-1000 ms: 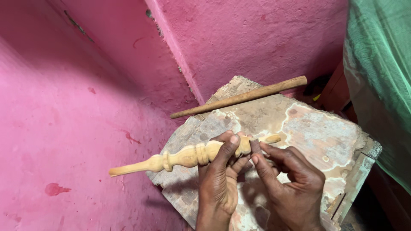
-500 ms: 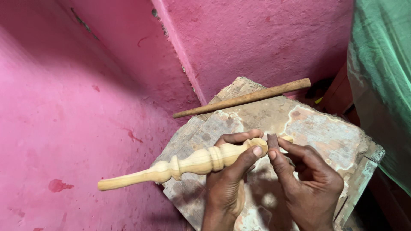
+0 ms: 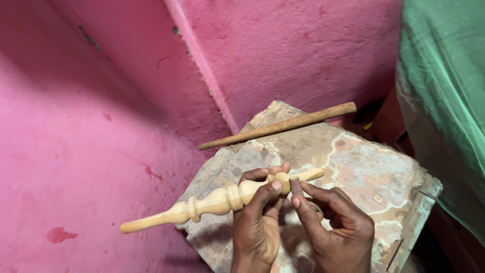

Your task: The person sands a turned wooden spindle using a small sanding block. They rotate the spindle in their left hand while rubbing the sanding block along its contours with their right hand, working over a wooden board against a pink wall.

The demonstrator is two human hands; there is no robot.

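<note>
My left hand grips a pale turned wooden spindle near its right end, thumb on top. The spindle has rounded beads and a thin tapered tail that points left over the pink floor. My right hand pinches a small dark scrap, which looks like sandpaper, against the spindle's narrow right tip. Both hands hover over a worn wooden block.
A plain brown wooden stick lies across the far edge of the block, next to the pink wall. Green mesh cloth hangs at the right. Pink floor spreads to the left.
The spindle has slid further left through my left hand, so more of it sticks out over the floor. My right hand's fingers have closed in on its tip.
</note>
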